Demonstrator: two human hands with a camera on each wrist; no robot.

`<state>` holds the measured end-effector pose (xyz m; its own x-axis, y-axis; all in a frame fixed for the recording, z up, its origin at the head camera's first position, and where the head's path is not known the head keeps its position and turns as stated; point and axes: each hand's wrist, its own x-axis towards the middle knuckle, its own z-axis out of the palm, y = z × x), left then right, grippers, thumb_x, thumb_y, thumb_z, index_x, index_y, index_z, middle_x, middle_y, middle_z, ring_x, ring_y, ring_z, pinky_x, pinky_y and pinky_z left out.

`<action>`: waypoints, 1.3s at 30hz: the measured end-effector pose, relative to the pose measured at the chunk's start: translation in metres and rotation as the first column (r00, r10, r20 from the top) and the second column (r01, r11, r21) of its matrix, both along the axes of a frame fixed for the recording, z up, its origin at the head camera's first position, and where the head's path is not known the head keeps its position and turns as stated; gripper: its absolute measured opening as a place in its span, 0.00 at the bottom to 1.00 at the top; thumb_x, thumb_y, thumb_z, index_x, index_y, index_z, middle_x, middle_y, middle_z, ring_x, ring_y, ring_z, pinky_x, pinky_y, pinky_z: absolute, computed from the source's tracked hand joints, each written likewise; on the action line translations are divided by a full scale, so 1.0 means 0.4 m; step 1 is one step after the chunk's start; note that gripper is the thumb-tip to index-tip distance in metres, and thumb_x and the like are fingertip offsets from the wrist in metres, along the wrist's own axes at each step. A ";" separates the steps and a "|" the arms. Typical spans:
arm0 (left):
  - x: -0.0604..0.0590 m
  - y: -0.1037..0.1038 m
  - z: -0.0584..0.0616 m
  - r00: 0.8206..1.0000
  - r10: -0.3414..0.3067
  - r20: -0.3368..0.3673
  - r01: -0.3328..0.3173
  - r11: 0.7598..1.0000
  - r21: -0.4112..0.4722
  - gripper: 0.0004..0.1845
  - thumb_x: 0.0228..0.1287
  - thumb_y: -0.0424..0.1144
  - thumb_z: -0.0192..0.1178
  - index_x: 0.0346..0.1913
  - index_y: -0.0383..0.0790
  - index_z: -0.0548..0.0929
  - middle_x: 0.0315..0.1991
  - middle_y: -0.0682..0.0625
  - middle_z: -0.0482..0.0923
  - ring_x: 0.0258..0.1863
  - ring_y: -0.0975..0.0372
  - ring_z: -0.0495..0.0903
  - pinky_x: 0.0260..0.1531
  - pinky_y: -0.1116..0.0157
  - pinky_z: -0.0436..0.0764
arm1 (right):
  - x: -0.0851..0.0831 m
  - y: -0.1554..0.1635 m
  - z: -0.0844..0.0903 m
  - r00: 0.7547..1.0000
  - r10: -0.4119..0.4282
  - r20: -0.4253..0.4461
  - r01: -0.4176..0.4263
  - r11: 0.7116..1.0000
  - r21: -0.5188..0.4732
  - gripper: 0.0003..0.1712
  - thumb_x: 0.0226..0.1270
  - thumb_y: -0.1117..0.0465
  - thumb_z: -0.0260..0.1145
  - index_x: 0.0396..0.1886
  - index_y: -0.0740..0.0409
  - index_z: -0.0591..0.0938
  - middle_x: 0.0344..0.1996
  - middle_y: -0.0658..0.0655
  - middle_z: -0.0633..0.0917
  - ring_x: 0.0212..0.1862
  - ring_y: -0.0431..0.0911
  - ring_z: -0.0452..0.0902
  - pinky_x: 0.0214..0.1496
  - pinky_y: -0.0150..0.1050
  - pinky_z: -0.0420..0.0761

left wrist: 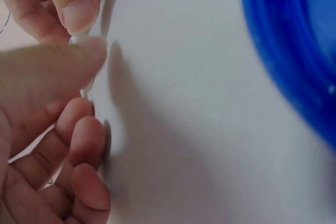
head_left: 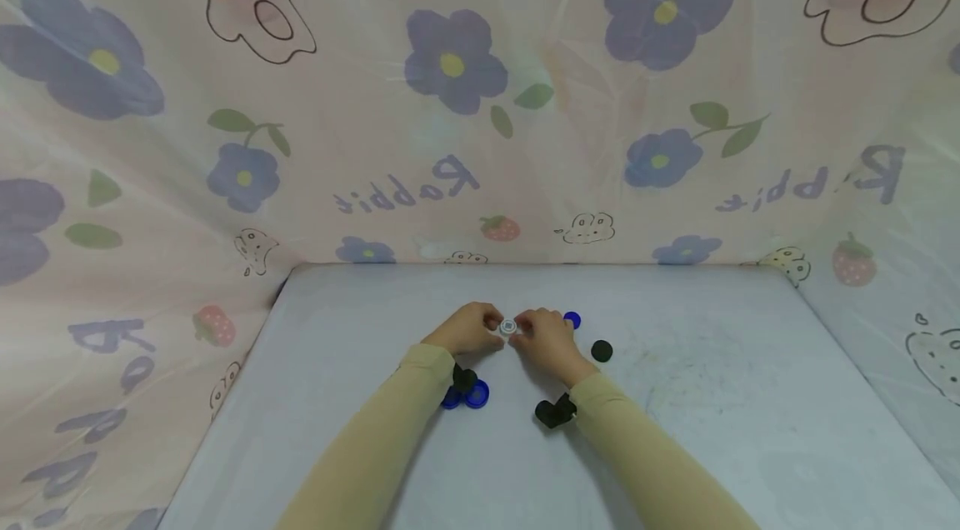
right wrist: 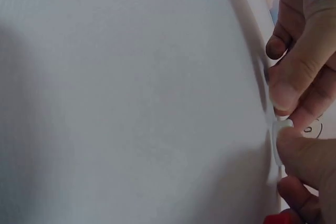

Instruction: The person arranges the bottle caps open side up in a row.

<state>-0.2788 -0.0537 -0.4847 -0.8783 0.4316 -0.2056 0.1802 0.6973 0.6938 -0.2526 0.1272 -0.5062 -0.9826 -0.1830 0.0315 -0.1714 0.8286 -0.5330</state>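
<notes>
Two hands meet over a pale grey surface (head_left: pixel 712 397), sharing a small white round cap (head_left: pixel 508 327) between them: the left hand (head_left: pixel 468 328) pinches its left edge and the right hand (head_left: pixel 546 333) its right edge, fingers curled in on both sides, so the piece sits held just above the surface at the midpoint of the scene. The right wrist view shows the thin white rim (right wrist: pixel 276 150) clamped between thumb and fingertips, a grip that looks suited to turning or steadying something so slim. Loose caps lie close around the hands, apparently kept within easy reach: a blue cap (head_left: pixel 572 319) just behind the right hand, a black cap (head_left: pixel 602 351) to its right, a pair of blue caps (head_left: pixel 468 395) with a black piece beside the left sleeve, and a black clump (head_left: pixel 553 412) against the right sleeve. A floral, rabbit-printed curtain (head_left: pixel 450 138) encloses the surface on three sides.
</notes>
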 end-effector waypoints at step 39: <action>0.027 -0.022 0.051 0.994 -0.076 -0.079 0.075 0.997 -0.013 0.10 0.59 0.33 0.67 0.43 0.40 0.80 0.33 0.55 0.77 0.34 0.63 0.76 0.39 0.65 0.76 | 0.018 -0.023 0.043 0.991 0.103 -0.084 -0.099 0.994 0.052 0.12 0.60 0.50 0.72 0.41 0.47 0.87 0.38 0.45 0.80 0.49 0.47 0.67 0.53 0.52 0.55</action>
<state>-0.2681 -0.0624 -0.4644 -0.8569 0.4956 -0.1417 0.2867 0.6866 0.6681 -0.2453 0.1181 -0.4889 -0.9530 -0.2842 0.1049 -0.2992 0.8286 -0.4732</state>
